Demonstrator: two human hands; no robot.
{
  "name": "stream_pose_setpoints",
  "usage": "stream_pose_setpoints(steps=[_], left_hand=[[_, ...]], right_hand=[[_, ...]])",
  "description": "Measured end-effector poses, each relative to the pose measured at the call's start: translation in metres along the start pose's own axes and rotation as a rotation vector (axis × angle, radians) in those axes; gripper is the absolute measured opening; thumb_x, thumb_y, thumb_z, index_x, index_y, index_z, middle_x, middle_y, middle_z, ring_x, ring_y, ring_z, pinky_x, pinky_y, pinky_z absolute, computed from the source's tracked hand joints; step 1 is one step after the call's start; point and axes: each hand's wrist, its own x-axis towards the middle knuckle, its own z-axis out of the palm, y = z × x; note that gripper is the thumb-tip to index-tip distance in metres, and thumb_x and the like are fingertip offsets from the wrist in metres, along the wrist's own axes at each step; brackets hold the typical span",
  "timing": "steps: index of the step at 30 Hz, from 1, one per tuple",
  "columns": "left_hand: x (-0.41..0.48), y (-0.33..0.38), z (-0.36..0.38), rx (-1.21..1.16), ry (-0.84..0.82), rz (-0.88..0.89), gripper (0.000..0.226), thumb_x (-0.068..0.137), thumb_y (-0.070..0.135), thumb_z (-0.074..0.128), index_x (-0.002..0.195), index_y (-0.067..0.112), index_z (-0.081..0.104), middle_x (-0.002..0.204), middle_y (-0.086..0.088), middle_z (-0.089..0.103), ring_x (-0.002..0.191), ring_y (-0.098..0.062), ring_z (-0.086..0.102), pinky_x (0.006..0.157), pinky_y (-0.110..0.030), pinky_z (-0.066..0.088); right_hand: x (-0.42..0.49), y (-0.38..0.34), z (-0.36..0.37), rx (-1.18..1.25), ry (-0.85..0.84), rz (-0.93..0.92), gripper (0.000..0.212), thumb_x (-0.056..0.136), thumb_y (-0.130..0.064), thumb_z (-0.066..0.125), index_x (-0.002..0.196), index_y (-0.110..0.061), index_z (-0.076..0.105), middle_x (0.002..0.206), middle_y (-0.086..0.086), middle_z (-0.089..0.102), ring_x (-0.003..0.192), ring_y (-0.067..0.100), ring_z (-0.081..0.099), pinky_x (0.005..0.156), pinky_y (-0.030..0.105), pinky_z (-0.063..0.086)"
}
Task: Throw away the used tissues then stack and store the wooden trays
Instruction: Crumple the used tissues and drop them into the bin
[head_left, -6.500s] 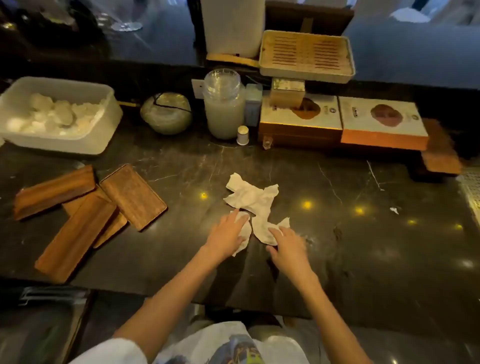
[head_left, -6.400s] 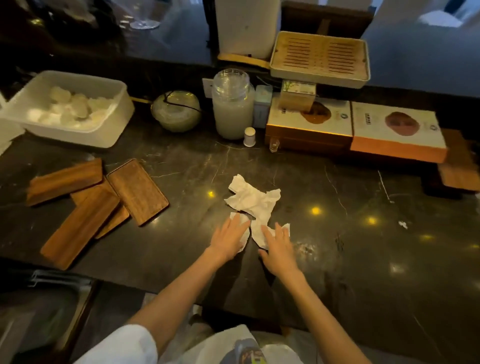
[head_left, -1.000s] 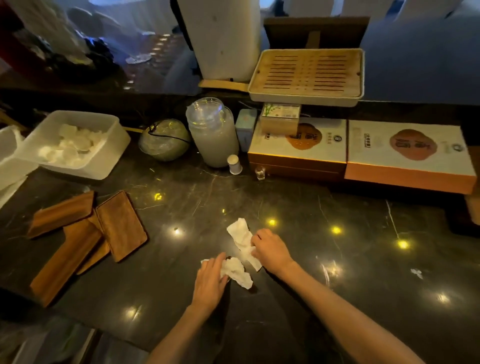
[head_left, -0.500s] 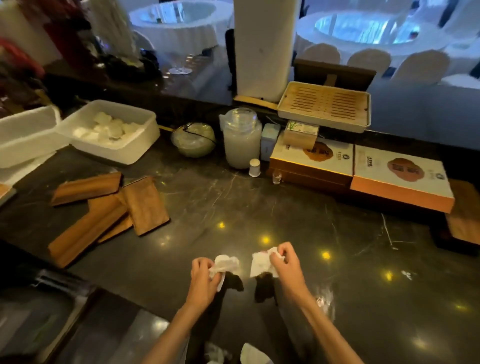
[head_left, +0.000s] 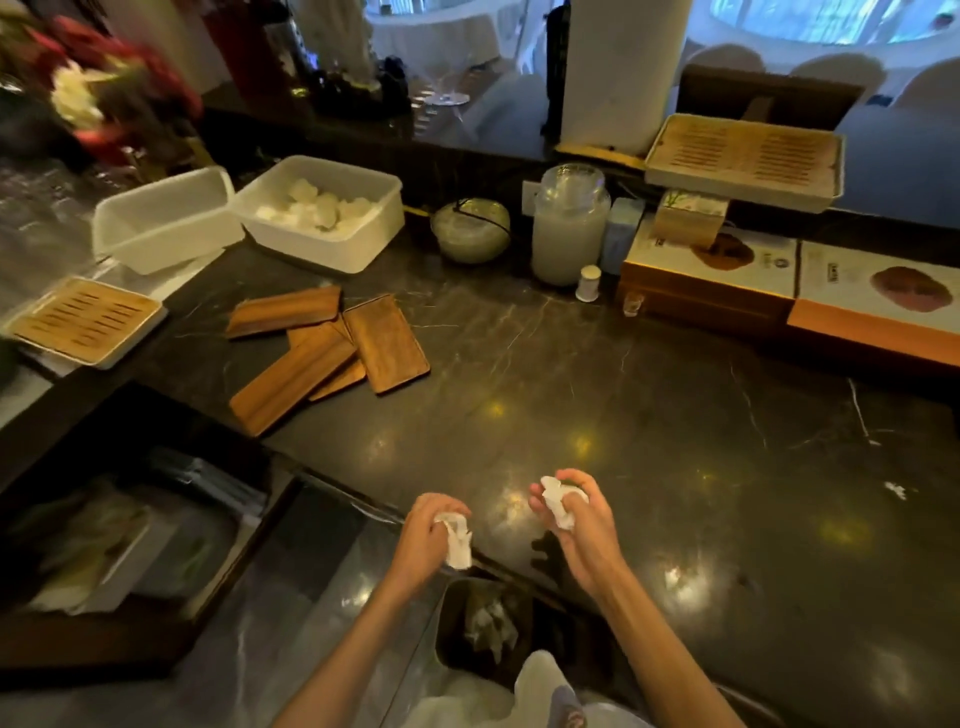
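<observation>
My left hand (head_left: 423, 538) is closed around a crumpled white tissue (head_left: 457, 540) at the counter's near edge. My right hand (head_left: 582, 525) grips a second balled tissue (head_left: 558, 501) a little further right, above the dark marble counter (head_left: 675, 457). Below both hands a dark waste bin (head_left: 485, 629) stands on the floor with white paper in it. Several wooden trays (head_left: 332, 348) lie in a loose overlapping pile on the counter to the upper left, apart from both hands.
Two white plastic tubs (head_left: 322, 210) sit at the back left, one holding rolled white cloths. A glass jar (head_left: 569, 223), a round bowl (head_left: 470, 228), boxed goods (head_left: 789, 280) and slatted bamboo trays (head_left: 743, 158) line the back. An open shelf (head_left: 119, 540) lies lower left.
Both hands gathered the spread tissues off the counter, crumpled them, and drew back toward the near edge. The view shifted so the waste bin below now shows.
</observation>
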Motion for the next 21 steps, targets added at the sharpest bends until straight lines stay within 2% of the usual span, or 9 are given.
stream_pose_setpoints(steps=[2, 4, 6, 8, 10, 12, 16, 18, 21], left_hand=[[-0.008, -0.003, -0.006, -0.038, -0.067, -0.041, 0.042, 0.078, -0.012, 0.043, 0.067, 0.023, 0.063, 0.087, -0.008, 0.059, 0.082, -0.018, 0.058, 0.074, -0.026, 0.047], [-0.015, -0.006, -0.012, -0.072, -0.152, -0.1, 0.038, 0.076, -0.014, 0.043, 0.066, 0.019, 0.057, 0.086, -0.012, 0.054, 0.08, -0.024, 0.055, 0.068, -0.031, 0.045], [-0.026, -0.012, -0.015, -0.118, -0.243, -0.142, 0.028, 0.081, -0.009, 0.044, 0.079, 0.015, 0.057, 0.096, -0.012, 0.049, 0.084, -0.024, 0.054, 0.06, -0.025, 0.049], [-0.045, -0.02, -0.016, -0.208, -0.357, -0.227, 0.016, 0.089, 0.004, 0.05, 0.101, 0.014, 0.053, 0.11, -0.006, 0.041, 0.094, -0.019, 0.053, 0.055, -0.016, 0.054], [-0.066, -0.031, -0.014, -0.279, -0.437, -0.287, 0.032, 0.089, 0.023, 0.065, 0.114, 0.017, 0.044, 0.115, 0.001, 0.038, 0.103, -0.016, 0.056, 0.065, -0.023, 0.059], [-0.089, -0.04, -0.009, -0.331, -0.403, -0.311, 0.042, 0.085, 0.031, 0.072, 0.112, 0.018, 0.042, 0.118, 0.0, 0.043, 0.105, -0.017, 0.059, 0.072, -0.035, 0.062], [-0.145, -0.069, -0.011, -0.457, -0.356, -0.363, 0.017, 0.092, 0.005, 0.061, 0.102, 0.012, 0.048, 0.117, -0.024, 0.058, 0.097, -0.03, 0.066, 0.082, -0.054, 0.059], [-0.166, -0.083, -0.018, -0.519, -0.408, -0.372, 0.022, 0.091, -0.006, 0.054, 0.097, 0.014, 0.048, 0.109, -0.018, 0.06, 0.09, -0.029, 0.069, 0.074, -0.048, 0.062], [-0.181, -0.091, -0.032, -0.514, -0.41, -0.388, 0.03, 0.088, -0.016, 0.043, 0.09, 0.012, 0.053, 0.094, -0.009, 0.058, 0.074, -0.022, 0.066, 0.065, -0.04, 0.063]], right_hand=[[-0.019, 0.009, 0.002, -0.227, 0.07, -0.053, 0.034, 0.084, 0.01, 0.038, 0.089, -0.011, 0.064, 0.08, 0.009, 0.069, 0.067, 0.013, 0.068, 0.055, 0.026, 0.053], [-0.039, 0.022, 0.002, -0.436, 0.135, -0.119, 0.028, 0.08, 0.004, 0.041, 0.087, -0.014, 0.062, 0.083, 0.007, 0.061, 0.067, 0.014, 0.06, 0.055, 0.029, 0.047], [-0.067, 0.037, 0.001, -0.519, 0.179, -0.141, 0.024, 0.074, -0.011, 0.046, 0.095, -0.017, 0.056, 0.095, 0.007, 0.053, 0.079, 0.017, 0.053, 0.065, 0.031, 0.045], [-0.097, 0.055, -0.005, -0.545, 0.22, -0.105, 0.035, 0.071, -0.017, 0.048, 0.105, -0.019, 0.05, 0.108, 0.004, 0.046, 0.089, 0.015, 0.049, 0.069, 0.027, 0.043], [-0.128, 0.078, -0.015, -0.615, 0.271, -0.091, 0.037, 0.08, -0.009, 0.051, 0.114, -0.023, 0.046, 0.115, 0.001, 0.038, 0.095, 0.01, 0.047, 0.071, 0.022, 0.041], [-0.161, 0.104, -0.029, -0.736, 0.298, -0.125, 0.041, 0.087, -0.003, 0.052, 0.118, -0.028, 0.044, 0.117, -0.002, 0.032, 0.098, 0.008, 0.046, 0.079, 0.02, 0.042], [-0.223, 0.138, -0.046, -0.814, 0.264, -0.052, 0.031, 0.095, -0.014, 0.057, 0.121, -0.027, 0.049, 0.124, -0.002, 0.036, 0.107, 0.017, 0.052, 0.093, 0.036, 0.05], [-0.24, 0.142, -0.048, -0.787, 0.271, -0.08, 0.022, 0.089, -0.007, 0.064, 0.11, -0.016, 0.061, 0.118, 0.007, 0.053, 0.102, 0.022, 0.059, 0.084, 0.035, 0.056], [-0.244, 0.137, -0.04, -0.741, 0.214, -0.06, 0.005, 0.092, -0.007, 0.06, 0.093, -0.004, 0.064, 0.097, 0.02, 0.065, 0.079, 0.021, 0.068, 0.062, 0.025, 0.057]])
